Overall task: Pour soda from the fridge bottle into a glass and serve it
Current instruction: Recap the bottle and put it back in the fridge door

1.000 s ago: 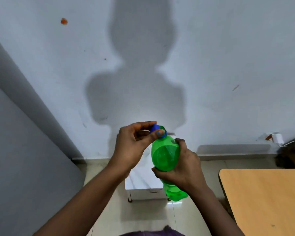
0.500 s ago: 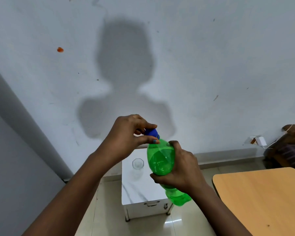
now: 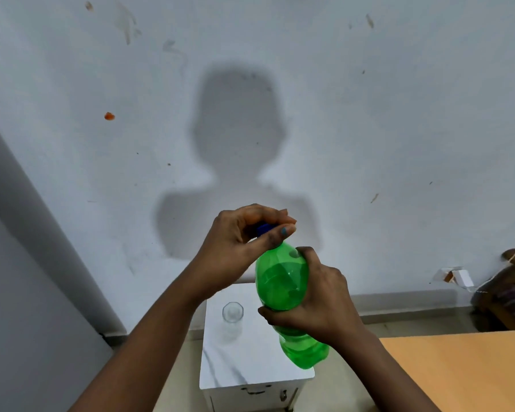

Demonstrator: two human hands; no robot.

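Note:
A green plastic soda bottle (image 3: 283, 281) is held tilted in mid-air in front of me. My right hand (image 3: 318, 304) wraps around its body. My left hand (image 3: 238, 248) pinches the blue cap (image 3: 263, 228) on its neck with fingers and thumb; the cap is mostly hidden by the fingers. Below, a clear empty glass (image 3: 232, 315) stands upright on a small white marble-topped table (image 3: 250, 370), left of the bottle's base.
A wooden tabletop (image 3: 464, 373) fills the lower right corner. A grey panel (image 3: 27, 307) stands at the left. A white wall (image 3: 369, 129) is straight ahead, with a plug and cord (image 3: 458, 278) and dark furniture (image 3: 512, 292) at the far right.
The view has tilted down, bringing the white table and glass into sight. My left hand has closed further over the cap; the bottle stays in my right hand.

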